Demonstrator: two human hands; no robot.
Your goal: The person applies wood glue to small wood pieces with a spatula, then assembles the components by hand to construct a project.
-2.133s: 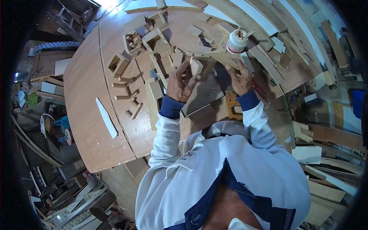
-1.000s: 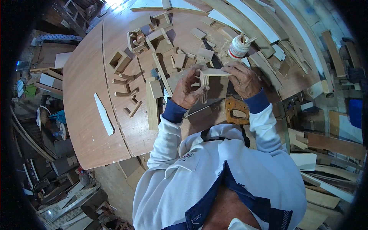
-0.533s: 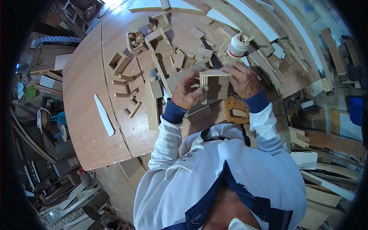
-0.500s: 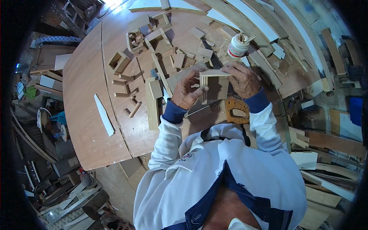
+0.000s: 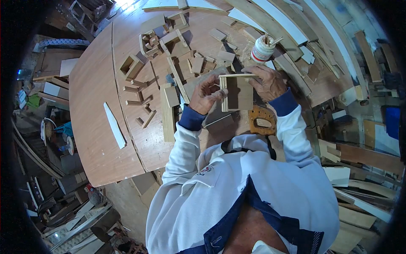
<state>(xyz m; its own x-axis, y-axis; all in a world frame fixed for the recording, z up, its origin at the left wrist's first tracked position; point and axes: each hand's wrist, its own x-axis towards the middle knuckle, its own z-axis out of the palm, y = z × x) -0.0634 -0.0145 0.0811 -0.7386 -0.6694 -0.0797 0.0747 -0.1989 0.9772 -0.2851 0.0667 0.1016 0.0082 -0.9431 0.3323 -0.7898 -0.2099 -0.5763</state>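
My left hand (image 5: 207,96) is closed on the left side of a small wooden assembly (image 5: 239,94), with the thumb on its double-strip edge. My right hand (image 5: 269,84) grips the right end of the thin strip along the assembly's top. Below my right hand lies a saw with a wooden handle (image 5: 255,120). A white glue jar (image 5: 262,50) with sticks in it stands beyond my right hand. A pale wooden block (image 5: 172,96) lies to the left of my left hand.
Small open wooden boxes (image 5: 132,68) and notched pieces (image 5: 144,117) lie on the table (image 5: 91,127) at left. A white pointed strip (image 5: 114,125) is near its left edge. Long boards (image 5: 277,25) curve along the far right.
The assembly has turned slightly, so its top strip shows edge-on and its inner panel shows more. My right hand has moved a little to the right and down.
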